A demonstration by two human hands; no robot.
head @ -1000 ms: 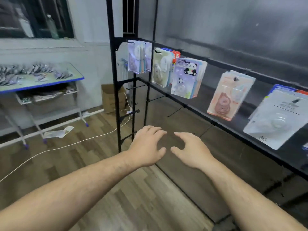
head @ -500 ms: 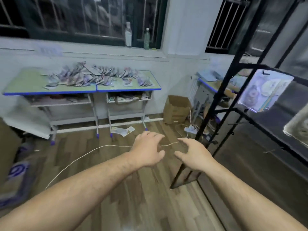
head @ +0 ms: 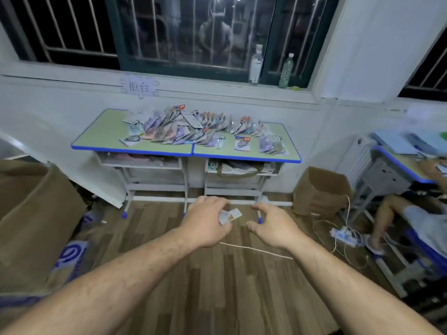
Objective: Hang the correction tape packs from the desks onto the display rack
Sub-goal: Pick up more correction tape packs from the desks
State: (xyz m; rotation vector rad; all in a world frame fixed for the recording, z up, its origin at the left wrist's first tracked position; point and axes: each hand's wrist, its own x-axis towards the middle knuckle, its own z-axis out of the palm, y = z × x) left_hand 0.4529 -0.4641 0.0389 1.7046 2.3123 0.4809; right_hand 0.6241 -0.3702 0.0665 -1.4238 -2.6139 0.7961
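Across the floor, under the window, correction tape packs [head: 193,131] lie heaped on two counters [head: 101,136], so most of the hanging is likely still to do. The left hand [head: 205,226] is loosely curled and the right hand [head: 273,230] spread, both seemingly empty. Under-counter trays [head: 145,163] hold papers. A cardboard box [head: 321,192] stands open, its contents unseen.

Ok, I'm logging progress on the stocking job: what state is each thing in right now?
desks: pushed together, edge to edge.
correction tape packs: heaped on the desks, unhung.
left hand: empty, fingers loosely curled.
right hand: empty, open.
cardboard box: open at the top.
bottles: upright, capped.
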